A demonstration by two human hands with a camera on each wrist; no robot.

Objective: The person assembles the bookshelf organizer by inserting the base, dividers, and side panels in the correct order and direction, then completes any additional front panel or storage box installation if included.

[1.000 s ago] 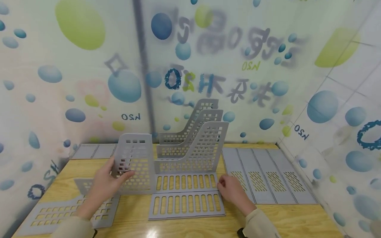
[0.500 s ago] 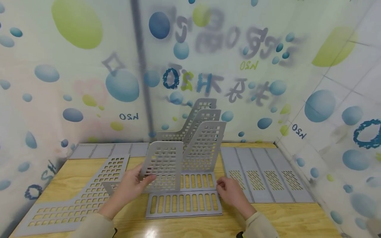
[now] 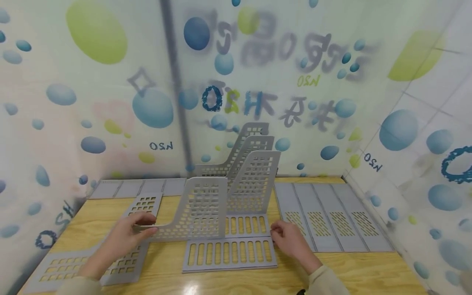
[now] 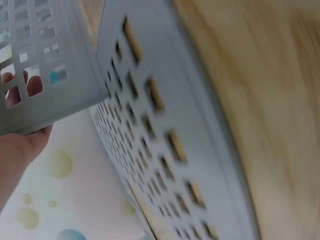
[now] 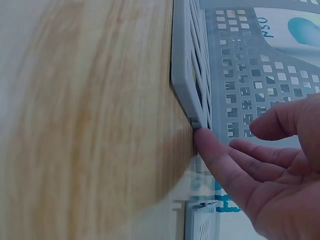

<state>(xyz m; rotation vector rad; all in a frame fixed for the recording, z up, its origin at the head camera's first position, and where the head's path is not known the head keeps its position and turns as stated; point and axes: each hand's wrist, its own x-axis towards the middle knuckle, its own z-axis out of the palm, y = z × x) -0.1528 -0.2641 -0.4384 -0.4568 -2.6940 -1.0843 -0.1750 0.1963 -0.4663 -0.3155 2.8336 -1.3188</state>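
Note:
My left hand [image 3: 121, 237] pinches the low end of a grey perforated magazine-file side panel [image 3: 221, 207] between thumb and fingers. In the left wrist view, its fingers show through the holes of that panel [image 4: 77, 95]. The panel stands on edge, its tall end overlapping the slotted base [image 3: 243, 237] on the table. Behind it rise several matching upright side panels [image 3: 271, 180] in a row. My right hand [image 3: 291, 239] is at the base's right end; in the right wrist view a fingertip [image 5: 207, 140] touches the base's corner [image 5: 182, 70], the thumb held apart.
Another perforated side panel [image 3: 123, 279] lies flat at the left, under my left forearm. Several grey flat panels [image 3: 326, 200] lie side by side at the right, and more narrow panels [image 3: 129, 188] lie along the back left. A patterned curtain [image 3: 110, 102] hangs behind the wooden table [image 3: 162, 270].
The held panel has swung and moved right, its tall end now over the base. My left hand has shifted back along it to the low end. My right hand stays at the base's end.

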